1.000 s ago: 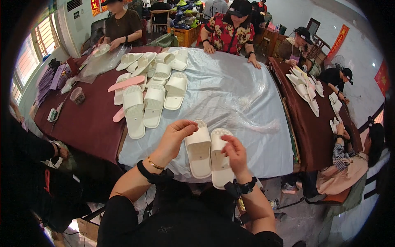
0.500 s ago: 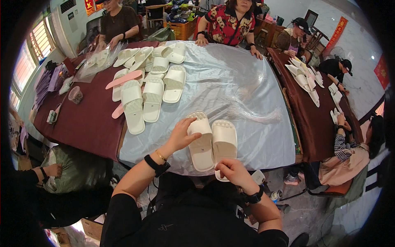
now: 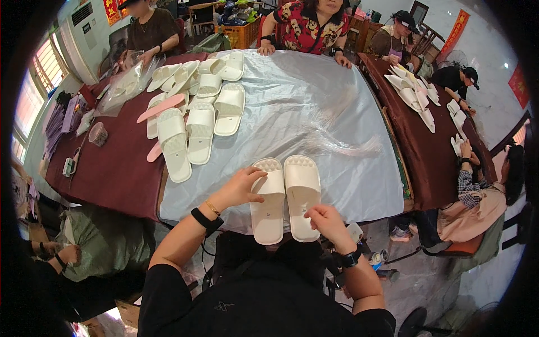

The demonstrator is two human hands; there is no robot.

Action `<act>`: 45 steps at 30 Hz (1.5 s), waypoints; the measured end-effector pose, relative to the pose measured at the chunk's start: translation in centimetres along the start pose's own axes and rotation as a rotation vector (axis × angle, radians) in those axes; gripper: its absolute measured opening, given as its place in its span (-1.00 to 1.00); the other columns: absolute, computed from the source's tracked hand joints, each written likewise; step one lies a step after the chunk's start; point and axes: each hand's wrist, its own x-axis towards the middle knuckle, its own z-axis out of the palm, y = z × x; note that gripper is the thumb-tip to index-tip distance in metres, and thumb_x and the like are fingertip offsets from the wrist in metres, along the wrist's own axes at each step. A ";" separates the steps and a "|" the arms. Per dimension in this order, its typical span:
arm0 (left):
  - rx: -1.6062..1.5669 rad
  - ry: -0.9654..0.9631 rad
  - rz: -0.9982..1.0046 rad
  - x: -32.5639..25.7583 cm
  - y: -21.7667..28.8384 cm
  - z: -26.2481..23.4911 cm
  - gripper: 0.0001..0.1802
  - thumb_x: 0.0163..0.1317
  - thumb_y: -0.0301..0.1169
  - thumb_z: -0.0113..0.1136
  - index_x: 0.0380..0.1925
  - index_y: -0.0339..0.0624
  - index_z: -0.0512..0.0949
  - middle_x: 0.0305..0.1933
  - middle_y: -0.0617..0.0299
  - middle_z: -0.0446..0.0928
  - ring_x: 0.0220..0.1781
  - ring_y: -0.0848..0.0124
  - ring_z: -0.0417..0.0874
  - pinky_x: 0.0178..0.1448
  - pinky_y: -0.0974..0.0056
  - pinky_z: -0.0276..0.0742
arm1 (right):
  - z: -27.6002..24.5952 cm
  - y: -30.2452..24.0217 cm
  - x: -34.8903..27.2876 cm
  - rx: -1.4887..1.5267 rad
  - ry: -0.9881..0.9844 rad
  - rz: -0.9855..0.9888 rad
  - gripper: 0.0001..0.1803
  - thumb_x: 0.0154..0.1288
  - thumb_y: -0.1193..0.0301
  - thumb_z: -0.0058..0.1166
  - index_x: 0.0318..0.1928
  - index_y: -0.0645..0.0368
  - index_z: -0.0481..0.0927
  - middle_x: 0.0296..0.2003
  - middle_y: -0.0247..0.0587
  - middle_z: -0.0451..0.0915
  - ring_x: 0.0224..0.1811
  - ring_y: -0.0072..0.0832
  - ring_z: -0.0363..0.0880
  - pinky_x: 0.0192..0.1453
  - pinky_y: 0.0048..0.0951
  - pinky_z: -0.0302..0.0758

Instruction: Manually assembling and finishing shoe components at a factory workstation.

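In front of me a pair of white slide slippers lies side by side at the near edge of the covered table, toes pointing away and heels reaching past the edge. My left hand [image 3: 241, 188] is open at the left slipper [image 3: 267, 219], its fingertips and thumb spread along the outer edge of the strap. On the right, my right hand [image 3: 330, 224] has its fingers curled in over the outer edge of the right slipper [image 3: 303, 194], near the insole. What those curled fingers hold, if anything, is hidden.
Several white slippers [image 3: 173, 135] and pink insole-shaped pieces [image 3: 163, 106] are heaped left on the pale sheet [image 3: 269, 129]. Clear plastic strands [image 3: 342, 143] lie to the right. A person in a patterned red shirt [image 3: 306, 28] leans at the far edge. Others sit around the tables.
The slippers now lie parallel and level with each other; the right one has moved away from me, the left one slightly nearer. My right hand has shifted a little up and right.
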 end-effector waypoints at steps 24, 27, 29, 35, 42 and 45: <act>0.291 -0.069 -0.398 6.2 0.1 0.1 -0.44 0.19 0.06 0.01 -0.37 -0.29 0.64 -0.42 -0.14 0.59 -0.30 -0.01 0.63 -0.19 0.10 0.53 | 10.8 -0.2 7.6 0.549 -0.046 0.203 -0.78 0.28 0.44 -0.18 -0.19 0.24 0.52 -0.56 -0.27 0.51 -0.68 -0.61 0.38 -0.63 -0.58 0.31; 0.275 -0.061 -0.473 6.8 -1.4 1.5 -0.44 0.13 0.10 0.02 -0.40 -0.23 0.66 -0.40 -0.09 0.61 -0.28 0.01 0.64 -0.15 0.10 0.54 | 11.1 -0.3 8.1 0.538 -0.028 0.215 -0.78 0.27 0.45 -0.18 -0.19 0.25 0.53 -0.56 -0.27 0.52 -0.68 -0.61 0.37 -0.64 -0.57 0.30; 0.069 -0.002 -0.483 7.0 -2.5 2.2 -0.47 0.07 0.06 0.07 -0.38 -0.22 0.67 -0.38 -0.06 0.63 -0.30 0.03 0.66 -0.17 0.11 0.55 | 11.1 -0.6 8.0 0.529 -0.047 0.197 -0.79 0.27 0.46 -0.19 -0.22 0.23 0.53 -0.55 -0.26 0.53 -0.69 -0.61 0.37 -0.66 -0.57 0.29; -0.305 0.042 -0.496 7.6 -2.1 2.0 -0.65 0.00 -0.20 0.23 -0.37 -0.29 0.66 -0.46 0.05 0.63 -0.47 0.32 0.63 -0.34 0.27 0.52 | 10.9 0.0 8.3 0.579 -0.017 0.168 -0.83 0.27 0.46 -0.18 -0.29 0.21 0.51 -0.54 -0.26 0.54 -0.70 -0.63 0.36 -0.68 -0.61 0.26; -0.421 0.130 -0.493 7.3 -3.2 2.7 -0.66 0.00 -0.22 0.24 -0.38 -0.30 0.66 -0.51 0.10 0.62 -0.51 0.38 0.60 -0.37 0.28 0.50 | 10.9 -0.4 8.1 0.585 -0.031 0.178 -0.83 0.30 0.42 -0.14 -0.30 0.19 0.51 -0.54 -0.28 0.55 -0.70 -0.65 0.35 -0.67 -0.61 0.26; -0.339 0.139 -0.535 7.6 -2.4 2.3 -0.63 0.00 -0.17 0.22 -0.39 -0.30 0.67 -0.53 0.07 0.61 -0.52 0.37 0.61 -0.38 0.27 0.51 | 10.8 -0.6 7.9 0.581 -0.028 0.176 -0.84 0.30 0.41 -0.13 -0.31 0.19 0.51 -0.54 -0.28 0.55 -0.70 -0.65 0.35 -0.67 -0.61 0.25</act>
